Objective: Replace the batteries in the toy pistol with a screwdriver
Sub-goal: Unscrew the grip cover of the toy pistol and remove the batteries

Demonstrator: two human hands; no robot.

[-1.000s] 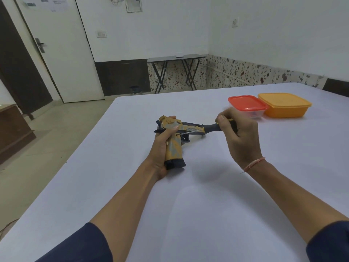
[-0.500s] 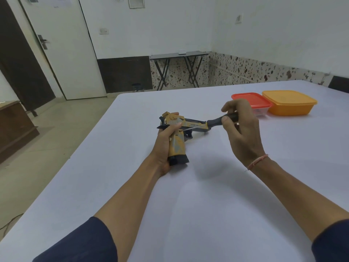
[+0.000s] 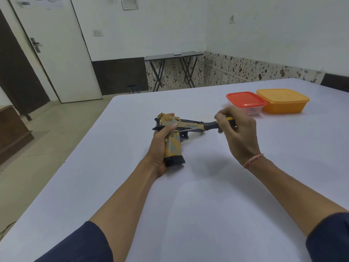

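Your left hand (image 3: 160, 146) is gripping the pistol (image 3: 174, 148), fingers curling round its grip, thumb lying along the side. The pistol is sitting low at mid-desk, butt toward you; whether it is touching the desk (image 3: 188, 205) cannot be told. Your right hand (image 3: 239, 133) is pinching the screwdriver (image 3: 210, 126) by its handle, the shaft pointing left with its tip at the pistol's side, by your left thumb. Just beyond your right hand a red-lidded box (image 3: 245, 100) and an orange box (image 3: 283, 101) are sitting side by side. The desk's left edge is running close beside your left forearm; bare desk is lying between your forearms and off to the right.
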